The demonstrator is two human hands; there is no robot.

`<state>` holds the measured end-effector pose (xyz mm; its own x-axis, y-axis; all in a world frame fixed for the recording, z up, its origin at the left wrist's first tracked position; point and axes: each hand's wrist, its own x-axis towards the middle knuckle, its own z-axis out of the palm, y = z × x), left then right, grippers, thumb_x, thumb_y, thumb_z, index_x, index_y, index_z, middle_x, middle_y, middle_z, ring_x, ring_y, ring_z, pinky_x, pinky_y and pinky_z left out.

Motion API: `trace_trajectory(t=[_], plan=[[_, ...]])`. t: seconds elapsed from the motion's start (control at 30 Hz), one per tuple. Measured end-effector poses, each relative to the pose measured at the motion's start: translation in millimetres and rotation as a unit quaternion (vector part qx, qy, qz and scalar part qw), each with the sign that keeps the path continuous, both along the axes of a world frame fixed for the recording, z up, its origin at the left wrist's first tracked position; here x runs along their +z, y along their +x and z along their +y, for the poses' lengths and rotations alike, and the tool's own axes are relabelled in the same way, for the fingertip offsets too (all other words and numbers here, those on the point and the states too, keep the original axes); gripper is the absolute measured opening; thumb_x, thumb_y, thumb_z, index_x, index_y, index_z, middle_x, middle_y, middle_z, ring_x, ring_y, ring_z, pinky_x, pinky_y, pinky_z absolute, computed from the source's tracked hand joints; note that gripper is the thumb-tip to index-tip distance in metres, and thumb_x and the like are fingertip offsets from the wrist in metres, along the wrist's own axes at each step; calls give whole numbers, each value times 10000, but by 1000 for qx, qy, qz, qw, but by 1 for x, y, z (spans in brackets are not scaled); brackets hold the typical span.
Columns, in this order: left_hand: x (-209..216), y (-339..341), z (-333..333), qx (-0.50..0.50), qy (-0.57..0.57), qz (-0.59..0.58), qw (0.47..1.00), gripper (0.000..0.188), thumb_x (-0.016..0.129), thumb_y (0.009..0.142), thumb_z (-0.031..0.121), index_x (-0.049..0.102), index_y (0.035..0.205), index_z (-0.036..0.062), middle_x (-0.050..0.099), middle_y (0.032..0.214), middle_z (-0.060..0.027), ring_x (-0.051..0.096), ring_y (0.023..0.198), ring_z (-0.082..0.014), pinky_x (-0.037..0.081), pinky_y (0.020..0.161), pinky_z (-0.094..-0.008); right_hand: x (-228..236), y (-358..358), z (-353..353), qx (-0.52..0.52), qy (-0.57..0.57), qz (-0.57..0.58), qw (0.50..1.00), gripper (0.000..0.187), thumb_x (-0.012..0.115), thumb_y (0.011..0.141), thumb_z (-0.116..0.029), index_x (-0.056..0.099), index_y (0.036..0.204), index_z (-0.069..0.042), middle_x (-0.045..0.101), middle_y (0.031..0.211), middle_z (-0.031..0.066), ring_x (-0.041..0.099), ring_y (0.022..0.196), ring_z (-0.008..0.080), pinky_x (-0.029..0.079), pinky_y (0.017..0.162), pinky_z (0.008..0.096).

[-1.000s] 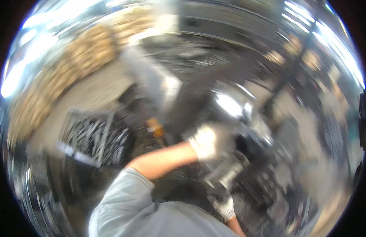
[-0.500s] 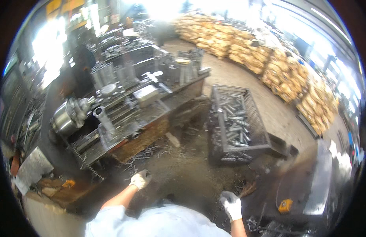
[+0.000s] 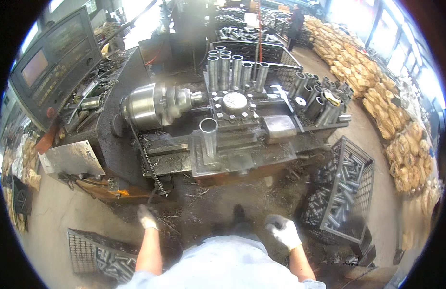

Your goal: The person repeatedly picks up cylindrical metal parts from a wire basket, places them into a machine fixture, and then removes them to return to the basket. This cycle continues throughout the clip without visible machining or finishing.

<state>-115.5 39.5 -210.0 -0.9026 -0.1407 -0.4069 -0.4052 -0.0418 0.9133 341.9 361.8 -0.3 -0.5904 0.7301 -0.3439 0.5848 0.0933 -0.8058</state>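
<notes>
While the lathe [image 3: 194,120] stands close ahead with its chuck [image 3: 148,106] exposed, the crate of tubes [image 3: 341,192] and floor swarf [image 3: 194,197] risk a trip. Gloved left hand [image 3: 148,217] curls around a thin dark hook; right hand [image 3: 283,230], loosely curled, holds nothing.

The view swung from a blurred close look at both gloved hands to the grey metal lathe [image 3: 184,115] ahead. The left hand [image 3: 148,217] and right hand [image 3: 283,230] dropped apart, low, grips emptied, the black wire crate of steel tubes [image 3: 341,192] now right of the right hand.
</notes>
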Motion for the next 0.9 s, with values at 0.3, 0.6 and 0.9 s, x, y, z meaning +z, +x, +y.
trace_trajectory(t=[0.3,0.6,0.9], plan=[[32,-60,-47,91,-499,189,841,595,471,1127,490,592,1438,-3,626,1412,-320,609,1247,-526,496,1055,-533,44,-95,168,39,113,100,988,390,747,880,-136,766,1244,3,812,1096,124,748,972,151,589,908,304],[60,-54,5,282,50,23,958,436,517,1100,400,680,1043,-1,703,966,-178,712,933,-341,557,932,-535,97,-186,276,42,170,172,969,321,692,923,-32,747,1230,41,782,1116,126,725,954,177,568,907,318],[90,-55,218,-138,-485,44,862,641,600,1033,429,466,1572,109,746,1176,-304,736,1063,-491,590,927,-564,137,-255,257,176,167,177,954,408,677,817,5,751,1217,31,783,1031,124,728,946,190,571,903,322]])
